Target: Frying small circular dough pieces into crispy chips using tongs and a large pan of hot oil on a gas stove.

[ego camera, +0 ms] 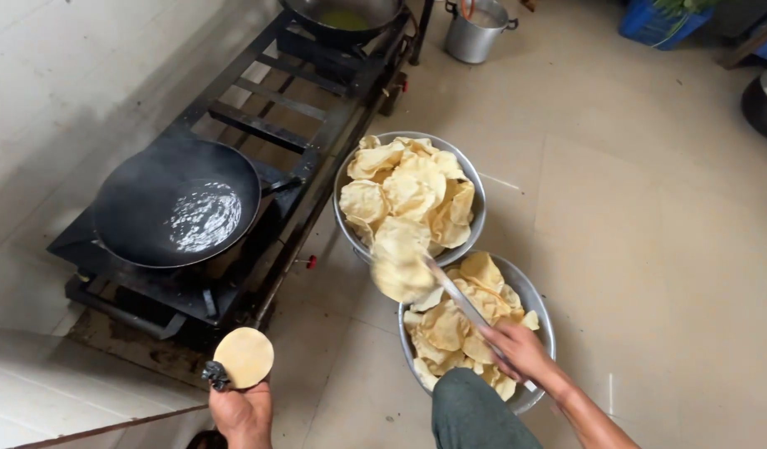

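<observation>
My right hand (523, 349) grips metal tongs (458, 299) that hold a fried, puffed papad (400, 270) over the gap between two steel bowls. The far bowl (476, 193) and the near bowl (543, 303) are both heaped with fried papads. My left hand (242, 411) holds a flat, round raw papad (244, 357) near the front corner of the stove, with a small dark object beside it. A black wok (177, 212) of shimmering hot oil sits on the stove's near burner.
The black iron stove frame (267, 133) runs back along the white tiled wall, with a second wok (343, 18) of yellowish liquid on its far burner. A steel pot (476, 32) and blue crate (656, 23) stand on the tiled floor. My knee (475, 416) is below the near bowl.
</observation>
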